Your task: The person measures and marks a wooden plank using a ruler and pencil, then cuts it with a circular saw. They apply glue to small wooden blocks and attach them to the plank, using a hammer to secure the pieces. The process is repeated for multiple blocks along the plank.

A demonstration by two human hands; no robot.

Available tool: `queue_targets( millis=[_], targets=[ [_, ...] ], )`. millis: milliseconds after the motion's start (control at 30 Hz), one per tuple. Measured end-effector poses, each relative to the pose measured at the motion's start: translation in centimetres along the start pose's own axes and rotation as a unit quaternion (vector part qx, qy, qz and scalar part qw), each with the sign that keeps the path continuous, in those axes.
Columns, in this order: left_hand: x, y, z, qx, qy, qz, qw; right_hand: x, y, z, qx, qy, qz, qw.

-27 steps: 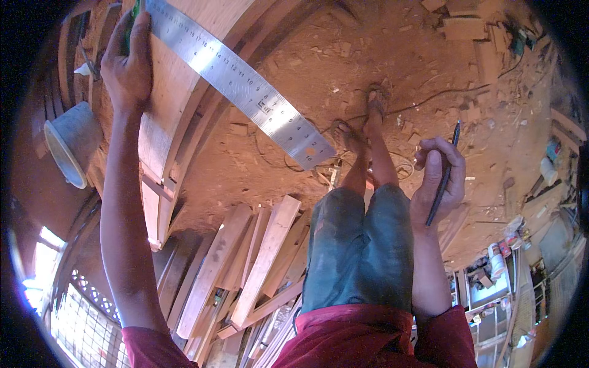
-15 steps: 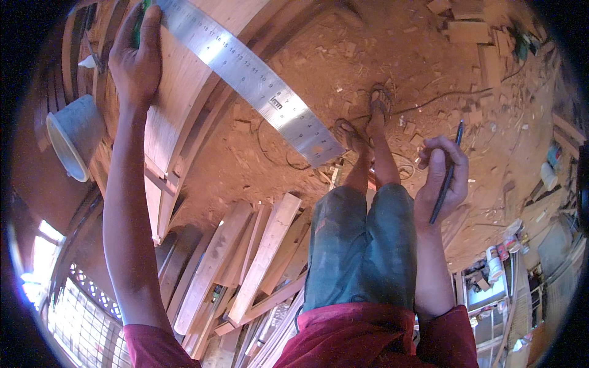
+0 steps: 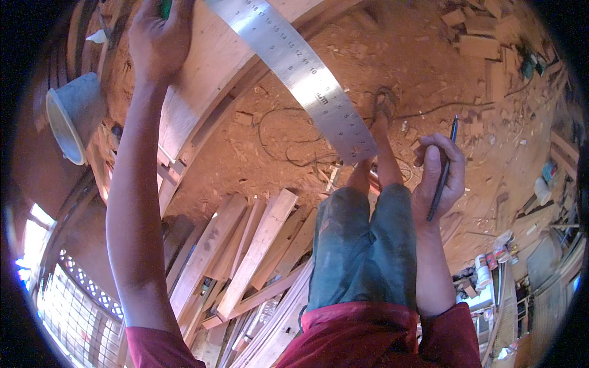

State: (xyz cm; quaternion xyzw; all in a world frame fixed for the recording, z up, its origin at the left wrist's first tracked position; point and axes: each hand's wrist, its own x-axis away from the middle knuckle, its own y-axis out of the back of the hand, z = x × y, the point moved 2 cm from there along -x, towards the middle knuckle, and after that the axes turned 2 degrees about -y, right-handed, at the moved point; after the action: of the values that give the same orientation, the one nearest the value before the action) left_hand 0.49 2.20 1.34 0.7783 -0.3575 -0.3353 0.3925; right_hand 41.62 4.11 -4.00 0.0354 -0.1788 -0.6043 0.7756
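Observation:
Up at the top left, my left hand [image 3: 158, 46] is closed round the green handle of a try square, most of which my fingers hide. Its wide steel blade [image 3: 300, 76], marked with a scale, slants down to the right over the wooden board [image 3: 205, 92] and past its edge, the free end in the air above my feet. On the right, my right hand [image 3: 443, 178] is raised over the floor with a dark pencil [image 3: 443, 168] gripped between thumb and fingers, point up.
A grey bucket [image 3: 78, 113] stands tilted in view at the left. Sawn timber lengths [image 3: 257, 251] lie below the board. A dark cable [image 3: 285, 153] curls over the dirt floor, and wood offcuts [image 3: 481, 46] are piled at the upper right.
My left hand and the try square have shifted right in view, so the blade's free end now overlaps my feet. My right hand keeps the pencil in nearly the same place.

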Motion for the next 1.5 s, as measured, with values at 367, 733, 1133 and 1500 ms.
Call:
queue_targets(
  millis=[367, 733, 1133, 1500],
  targets=[
    [0.1, 0.3, -1.1, 0.001, 0.058, -0.001, 0.998, -0.4, -1.9, 1.2, -0.011, -0.008, 0.026, 1.0],
    [0.2, 0.9, -1.1, -0.016, 0.07, 0.008, 0.997, -0.9, -3.1, 1.9, -0.004, 0.035, 0.03, 0.999],
    [-0.7, 1.3, -1.4, -0.046, 0.053, -0.001, 0.998, -6.8, -7.2, 10.5, -0.067, 0.216, 0.025, 0.974],
    [-1.0, 2.2, 0.4, -0.062, 0.065, 0.039, 0.995, -13.9, -17.1, 16.9, -0.04, 0.266, 0.164, 0.949]
  ],
)
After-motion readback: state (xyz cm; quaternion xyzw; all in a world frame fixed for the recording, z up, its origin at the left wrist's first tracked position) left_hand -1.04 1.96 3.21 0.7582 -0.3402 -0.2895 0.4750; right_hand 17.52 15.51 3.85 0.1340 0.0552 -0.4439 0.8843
